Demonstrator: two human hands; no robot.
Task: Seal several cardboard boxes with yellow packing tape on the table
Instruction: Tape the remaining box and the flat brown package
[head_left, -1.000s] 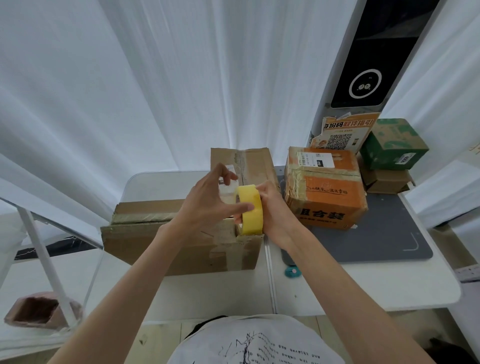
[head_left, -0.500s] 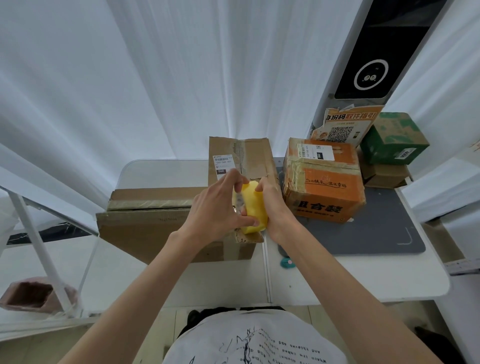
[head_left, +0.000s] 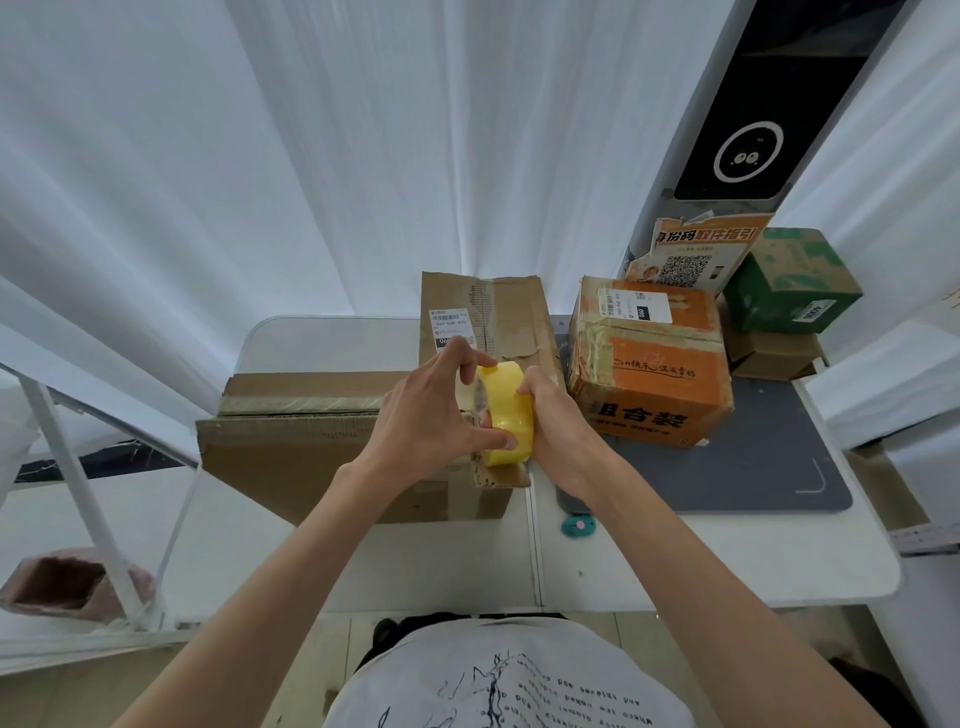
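Observation:
A roll of yellow packing tape (head_left: 509, 415) is held upright over the right end of a large brown cardboard box (head_left: 311, 441). My right hand (head_left: 556, 421) grips the roll from its right side. My left hand (head_left: 441, 415) holds it from the left, thumb along the lower edge, fingers at the top of the roll. One flap of the large box (head_left: 488, 322) stands up behind the hands, with a white label on it. An orange box (head_left: 649, 364) stands to the right, with old tape on it.
A green box (head_left: 789, 280) sits on a small brown box (head_left: 769, 353) at the back right, on a grey mat (head_left: 769, 467). A small teal object (head_left: 577, 526) lies on the white table (head_left: 675, 561) near its front. White curtains hang behind. A glass side table (head_left: 78, 467) stands at the left.
Both hands have turned the roll between them and tilted it. My left fingers shifted from the roll's front face to its top edge. The boxes have not moved.

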